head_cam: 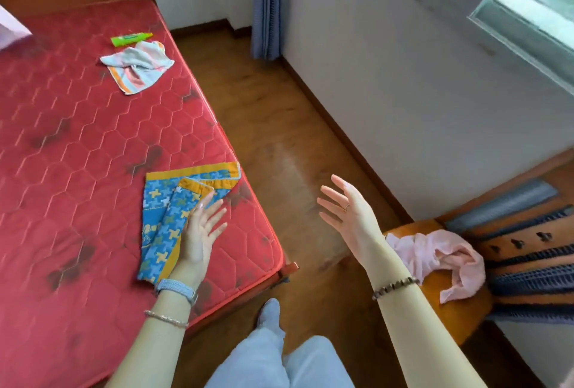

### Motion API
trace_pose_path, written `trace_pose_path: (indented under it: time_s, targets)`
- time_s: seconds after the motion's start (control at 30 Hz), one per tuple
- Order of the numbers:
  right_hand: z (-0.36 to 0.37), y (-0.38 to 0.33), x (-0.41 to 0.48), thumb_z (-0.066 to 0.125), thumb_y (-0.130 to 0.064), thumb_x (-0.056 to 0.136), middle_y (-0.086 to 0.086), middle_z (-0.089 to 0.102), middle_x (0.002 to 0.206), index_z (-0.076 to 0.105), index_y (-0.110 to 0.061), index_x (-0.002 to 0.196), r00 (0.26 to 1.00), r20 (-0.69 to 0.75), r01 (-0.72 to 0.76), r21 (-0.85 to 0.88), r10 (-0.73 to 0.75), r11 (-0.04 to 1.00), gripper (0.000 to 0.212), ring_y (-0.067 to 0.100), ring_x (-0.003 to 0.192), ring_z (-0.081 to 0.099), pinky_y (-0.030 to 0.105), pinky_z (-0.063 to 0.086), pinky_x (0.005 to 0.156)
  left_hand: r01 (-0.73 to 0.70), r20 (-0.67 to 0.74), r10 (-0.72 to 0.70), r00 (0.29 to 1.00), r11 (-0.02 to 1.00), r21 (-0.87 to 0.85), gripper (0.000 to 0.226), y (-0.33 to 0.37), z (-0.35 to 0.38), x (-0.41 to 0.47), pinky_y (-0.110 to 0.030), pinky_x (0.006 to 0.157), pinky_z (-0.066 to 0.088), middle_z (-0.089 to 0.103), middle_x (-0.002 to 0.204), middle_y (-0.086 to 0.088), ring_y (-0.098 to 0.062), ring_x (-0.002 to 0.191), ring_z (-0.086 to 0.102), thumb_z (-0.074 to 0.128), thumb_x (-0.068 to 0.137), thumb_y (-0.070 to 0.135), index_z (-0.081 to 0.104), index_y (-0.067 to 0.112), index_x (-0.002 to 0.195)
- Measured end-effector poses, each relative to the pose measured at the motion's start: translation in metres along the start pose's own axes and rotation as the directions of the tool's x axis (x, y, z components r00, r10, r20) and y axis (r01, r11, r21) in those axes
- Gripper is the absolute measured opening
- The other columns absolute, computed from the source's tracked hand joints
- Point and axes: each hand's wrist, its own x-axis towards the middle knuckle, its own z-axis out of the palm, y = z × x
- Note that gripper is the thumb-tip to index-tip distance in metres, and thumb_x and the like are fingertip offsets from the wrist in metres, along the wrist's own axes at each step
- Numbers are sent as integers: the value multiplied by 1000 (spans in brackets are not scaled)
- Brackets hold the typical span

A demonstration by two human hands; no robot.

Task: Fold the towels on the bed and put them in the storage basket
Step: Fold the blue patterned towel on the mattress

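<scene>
- a pale purple thing (12, 30) at the far left edge is cut off by the frame; what it is cannot be told.
- the print on the green tube (130, 39) is too blurred to read.
- the right side of the blue patterned towel (164, 201) is hidden under the left hand (198, 232) and its wrist.
- the wooden chair (459, 310) on the right is only partly in view, and a crumpled pink cloth (435, 260) covers part of its seat.
- the left hand lies flat with straight, spread fingers; it rests on the right side of the blue patterned towel, one fingertip on the orange border of a flap folded over the top. it grips nothing.
- the right hand (348, 213) is released, fingers spread and slightly bent, in the air over the wooden floor (264, 114); it touches nothing.
- the blue patterned towel lies on the red bed (77, 139) near its right edge, close to the near corner.
- a striped towel (136, 66) lies rumpled farther up the bed, just beside the green tube and well apart from both hands.
</scene>
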Motion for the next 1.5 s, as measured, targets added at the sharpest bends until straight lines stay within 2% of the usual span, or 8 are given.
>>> trace_pose_path:
  time_s: [0.4, 0.53, 0.7, 0.83, 1.0, 1.23, 1.37, 1.5]
  targets:
    - [72, -21, 115, 48, -42, 98, -1, 67, 123, 63, -35, 121, 932, 320, -97, -233, 170, 968, 28, 20, 115, 63, 40, 47, 101, -4, -445, -67, 893, 988, -157, 40, -19, -47, 13, -33, 89, 47, 58, 137, -12, -26, 124, 55, 29, 107, 31, 50, 18, 139]
    - [104, -21, 153, 49, -34, 100, -2, 71, 105, 60, -21, 125, 864, 440, -128, -277, 244, 952, 30, 19, 96, 67, 29, 52, 80, -59, -582, -76, 809, 976, -210, 43, -25, -47, 15, -36, 95, 45, 58, 138, -10, -22, 122, 57, 31, 107, 31, 47, 17, 145]
    - [137, -17, 202, 63, -43, 85, 5, 73, 102, 60, -8, 123, 743, 570, -134, -388, 352, 912, 52, 26, 92, 60, 43, 42, 85, -159, -748, -97, 657, 952, -263, 33, -50, -31, 26, -37, 98, 45, 60, 133, -9, -24, 125, 57, 33, 107, 27, 52, 20, 133]
    - [157, -7, 242, 51, -28, 98, -3, 76, 83, 57, -7, 125, 690, 599, -99, -478, 406, 873, 34, 20, 85, 66, 40, 43, 86, -212, -822, -147, 550, 928, -307, 37, -79, -15, 41, -38, 99, 45, 59, 138, -10, -24, 125, 58, 33, 107, 24, 51, 17, 138]
    - [185, 17, 286, 52, -33, 98, 7, 68, 119, 61, -16, 123, 673, 588, -28, -587, 449, 809, 32, 17, 92, 69, 36, 52, 87, -236, -868, -187, 460, 917, -322, 35, -98, -19, 57, -36, 97, 48, 61, 133, -7, -21, 122, 60, 34, 106, 22, 53, 18, 135]
    - [224, 83, 334, 52, -33, 98, 8, 64, 124, 62, -23, 115, 668, 550, -45, -643, 502, 765, 22, 24, 101, 65, 40, 50, 93, -228, -915, -229, 332, 922, -314, 32, -131, -71, 85, -37, 99, 49, 63, 129, -5, -17, 119, 62, 42, 103, 21, 56, 20, 132]
    - [243, 130, 355, 52, -31, 99, 11, 60, 125, 58, -14, 124, 671, 513, -77, -670, 536, 738, 31, 28, 109, 61, 33, 53, 83, -228, -926, -294, 237, 910, -347, 29, -167, -104, 106, -37, 96, 49, 63, 128, -4, -20, 122, 59, 46, 101, 19, 58, 21, 127]
    - [260, 182, 377, 54, -36, 97, 10, 60, 128, 58, -17, 126, 673, 485, -68, -711, 559, 700, 35, 28, 111, 61, 48, 48, 101, -197, -919, -353, 173, 902, -384, 32, -209, -137, 127, -39, 101, 48, 57, 133, -4, -22, 125, 54, 45, 102, 19, 55, 18, 133]
